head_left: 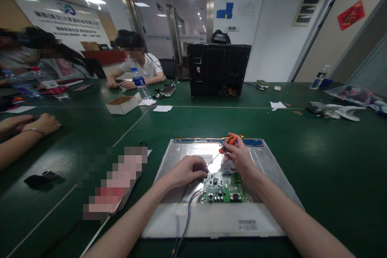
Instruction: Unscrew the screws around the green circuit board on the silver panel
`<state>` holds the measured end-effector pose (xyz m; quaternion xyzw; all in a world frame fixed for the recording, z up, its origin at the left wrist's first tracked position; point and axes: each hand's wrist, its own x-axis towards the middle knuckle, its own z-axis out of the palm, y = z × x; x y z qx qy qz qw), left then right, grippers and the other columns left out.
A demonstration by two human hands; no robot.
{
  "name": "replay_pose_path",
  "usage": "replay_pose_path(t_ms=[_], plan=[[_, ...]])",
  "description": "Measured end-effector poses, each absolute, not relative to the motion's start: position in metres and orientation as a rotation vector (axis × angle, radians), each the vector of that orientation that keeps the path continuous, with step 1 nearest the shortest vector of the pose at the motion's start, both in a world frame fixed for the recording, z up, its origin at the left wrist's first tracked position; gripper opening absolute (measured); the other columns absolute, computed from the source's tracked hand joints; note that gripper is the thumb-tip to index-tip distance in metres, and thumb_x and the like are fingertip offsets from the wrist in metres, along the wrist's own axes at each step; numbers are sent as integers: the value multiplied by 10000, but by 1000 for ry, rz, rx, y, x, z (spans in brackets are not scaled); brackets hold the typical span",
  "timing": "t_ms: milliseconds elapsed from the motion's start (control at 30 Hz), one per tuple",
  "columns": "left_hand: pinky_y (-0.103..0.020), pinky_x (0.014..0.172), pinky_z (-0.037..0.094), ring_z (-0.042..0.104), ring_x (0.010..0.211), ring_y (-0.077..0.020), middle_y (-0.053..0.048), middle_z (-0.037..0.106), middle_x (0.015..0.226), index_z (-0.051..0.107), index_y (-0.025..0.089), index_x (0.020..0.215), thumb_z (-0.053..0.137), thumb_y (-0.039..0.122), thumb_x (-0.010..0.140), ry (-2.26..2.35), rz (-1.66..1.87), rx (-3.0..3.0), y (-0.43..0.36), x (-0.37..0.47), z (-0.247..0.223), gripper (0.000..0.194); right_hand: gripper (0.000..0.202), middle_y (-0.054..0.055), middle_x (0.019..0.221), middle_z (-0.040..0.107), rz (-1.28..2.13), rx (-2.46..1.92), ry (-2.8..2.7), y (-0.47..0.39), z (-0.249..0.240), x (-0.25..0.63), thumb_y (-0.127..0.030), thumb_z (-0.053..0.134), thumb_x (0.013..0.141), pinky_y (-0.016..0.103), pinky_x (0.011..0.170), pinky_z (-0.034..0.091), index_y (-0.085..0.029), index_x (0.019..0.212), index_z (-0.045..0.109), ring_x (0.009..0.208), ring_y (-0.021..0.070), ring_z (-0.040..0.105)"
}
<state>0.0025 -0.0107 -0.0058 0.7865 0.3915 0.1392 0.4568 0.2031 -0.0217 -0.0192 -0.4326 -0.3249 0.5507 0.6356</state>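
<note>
Your R hand (242, 158) grips the orange screwdriver (229, 143), just R of ctr in frame, shaft angled down-left w/ tip by the upper-L corner of the green circuit bd (223, 190). Your L hand (185, 170) curls at that corner; can't tell if it's pinching anything. Bd's on the metal panel (217, 222), lower ctr of frame.

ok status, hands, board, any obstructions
Right hand holding orange screwdriver. Left hand by upper-left corner of green board. Cables at its left edge, clear of screwdriver.
</note>
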Motion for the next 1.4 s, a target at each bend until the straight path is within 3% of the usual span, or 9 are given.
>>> replay_pose_path(t_ms=[267, 533, 867, 1400], plan=[[-239, 597, 396, 499, 603, -127, 27, 574, 651, 663, 160, 761, 647, 230, 751, 982, 357, 1999, -10, 2, -10, 73, 619, -61, 734, 563, 1195, -1007, -756, -24, -19, 200, -379, 781, 605, 177, 399, 401, -237, 1103, 441, 547, 120, 603], [-243, 592, 410, 524, 624, -139, 14, 589, 676, 657, 154, 768, 621, 180, 740, 959, 320, 2007, -10, 2, -3, 53, 593, -41, 796, 586, 1118, -1022, -854, -29, -13, 196, -450, 754, 666, 184, 378, 436, -245, 1109, 417, 579, 142, 641], [-249, 652, 434, 554, 685, -147, 7, 617, 737, 658, 162, 834, 612, 190, 773, 894, 274, 2006, -5, -5, -10, 81, 520, -34, 865, 544, 936, -1014, -1031, -31, -17, 195, -417, 678, 770, 175, 366, 450, -252, 1173, 395, 597, 132, 655], [-241, 615, 415, 529, 636, -135, 15, 602, 679, 668, 163, 789, 602, 213, 786, 926, 321, 2015, -6, -3, -6, 83, 500, -12, 865, 567, 734, -1032, -1263, -44, -14, 188, -353, 604, 858, 217, 450, 490, -277, 1297, 376, 655, 141, 654]])
